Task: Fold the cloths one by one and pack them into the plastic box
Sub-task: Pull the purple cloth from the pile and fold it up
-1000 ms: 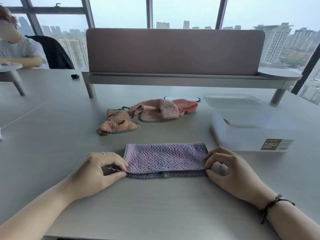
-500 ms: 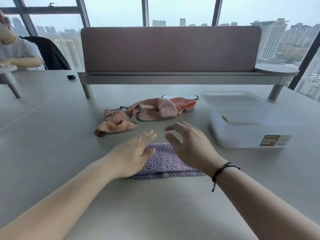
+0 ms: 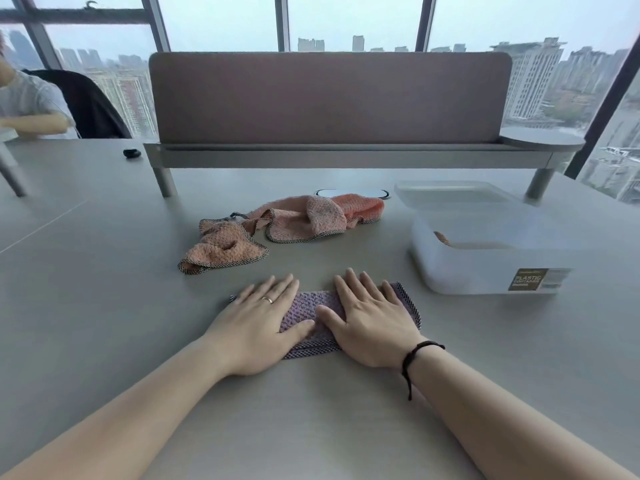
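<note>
A folded purple cloth (image 3: 313, 306) lies on the grey table in front of me. My left hand (image 3: 258, 320) presses flat on its left half, fingers straight. My right hand (image 3: 369, 318) lies flat on its right half, also with straight fingers. Much of the cloth is hidden under both palms. Behind it, two crumpled pink cloths (image 3: 225, 249) (image 3: 311, 218) lie loose on the table. To the right stands the translucent plastic box (image 3: 485, 268), open, with something pinkish showing faintly inside. Its lid (image 3: 450, 194) lies just behind it.
A raised shelf with a mauve divider panel (image 3: 329, 98) crosses the table at the back. A small black object (image 3: 132, 153) sits at the far left. Another person sits at the far left edge (image 3: 27, 105). Windows lie beyond.
The cloth has been folded in half to a smaller, squarer shape. Both hands let go of its ends, came over it and now press flat on top.
</note>
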The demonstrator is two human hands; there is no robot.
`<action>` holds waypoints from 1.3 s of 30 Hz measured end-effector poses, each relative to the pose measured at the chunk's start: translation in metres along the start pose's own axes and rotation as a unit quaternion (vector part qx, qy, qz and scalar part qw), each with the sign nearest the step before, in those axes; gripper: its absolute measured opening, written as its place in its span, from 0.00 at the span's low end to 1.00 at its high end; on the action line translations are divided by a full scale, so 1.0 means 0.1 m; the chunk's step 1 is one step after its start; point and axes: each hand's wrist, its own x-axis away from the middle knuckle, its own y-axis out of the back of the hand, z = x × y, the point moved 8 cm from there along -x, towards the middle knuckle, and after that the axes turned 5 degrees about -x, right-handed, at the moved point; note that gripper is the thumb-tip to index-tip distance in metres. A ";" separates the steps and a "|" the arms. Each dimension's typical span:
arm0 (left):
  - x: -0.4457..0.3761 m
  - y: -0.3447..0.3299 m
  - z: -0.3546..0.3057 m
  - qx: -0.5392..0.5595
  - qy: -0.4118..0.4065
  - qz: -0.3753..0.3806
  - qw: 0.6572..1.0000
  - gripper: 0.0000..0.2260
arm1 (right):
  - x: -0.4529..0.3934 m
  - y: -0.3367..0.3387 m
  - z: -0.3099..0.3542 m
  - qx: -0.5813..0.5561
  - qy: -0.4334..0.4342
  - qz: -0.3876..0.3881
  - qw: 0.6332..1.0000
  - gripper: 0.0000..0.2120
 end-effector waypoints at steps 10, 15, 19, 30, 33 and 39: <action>0.04 0.02 0.10 0.034 -0.010 -0.004 0.999 0.40 | 0.15 0.20 -0.50 0.006 -0.072 -0.006 0.997 0.47; 0.20 0.17 0.19 0.081 0.006 -0.082 0.993 0.28 | 0.19 0.20 -0.52 -0.006 -0.081 -0.007 0.997 0.48; 0.41 0.39 0.24 0.107 0.056 -0.231 0.965 0.24 | 0.23 0.36 -0.52 0.014 -0.072 -0.016 0.997 0.43; 0.03 0.28 0.08 0.024 0.122 -0.110 0.986 0.27 | -0.06 0.57 -0.34 -0.097 0.136 -0.060 0.984 0.12; -0.18 0.20 0.05 0.053 0.050 -0.066 0.995 0.27 | -0.05 0.45 -0.43 -0.122 0.154 -0.010 0.980 0.22; -0.51 0.19 0.10 0.080 -0.031 -0.024 0.996 0.26 | 0.12 0.35 -0.61 -0.105 0.160 0.037 0.981 0.32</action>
